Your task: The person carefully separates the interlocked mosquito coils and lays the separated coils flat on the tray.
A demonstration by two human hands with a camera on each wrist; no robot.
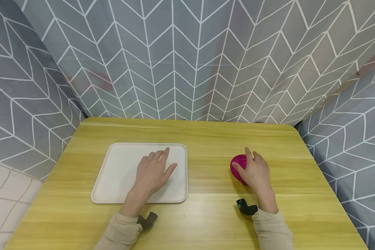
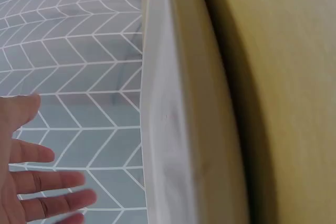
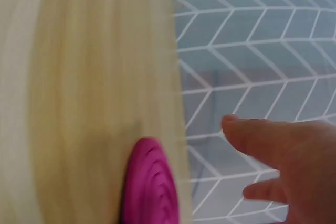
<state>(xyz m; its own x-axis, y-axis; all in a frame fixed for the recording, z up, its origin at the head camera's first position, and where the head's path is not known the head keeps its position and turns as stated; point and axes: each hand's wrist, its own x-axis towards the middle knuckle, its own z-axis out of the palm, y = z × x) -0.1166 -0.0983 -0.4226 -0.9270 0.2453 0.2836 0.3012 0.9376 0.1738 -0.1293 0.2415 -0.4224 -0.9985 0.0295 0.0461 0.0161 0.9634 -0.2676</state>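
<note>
A white rectangular tray (image 1: 122,173) lies on the left half of the wooden table. Over its right part hovers my left hand (image 1: 151,172), fingers spread and holding nothing; the left wrist view shows the same hand (image 2: 37,182) with its fingers apart. On the right lies a round magenta object with concentric ridges (image 1: 237,175), its kind unclear. My right hand (image 1: 256,173) is above it and partly covers it in the head view. In the right wrist view a gap shows between the hand (image 3: 294,156) and the ridged magenta object (image 3: 152,187).
The yellow wood-grain table (image 1: 212,215) has its far edge close to a grey curtain (image 1: 187,69) with white zigzag lines. Curtains also hang at both sides. A black wrist mount (image 1: 247,207) sits by the right wrist and a dark one (image 1: 147,220) by the left.
</note>
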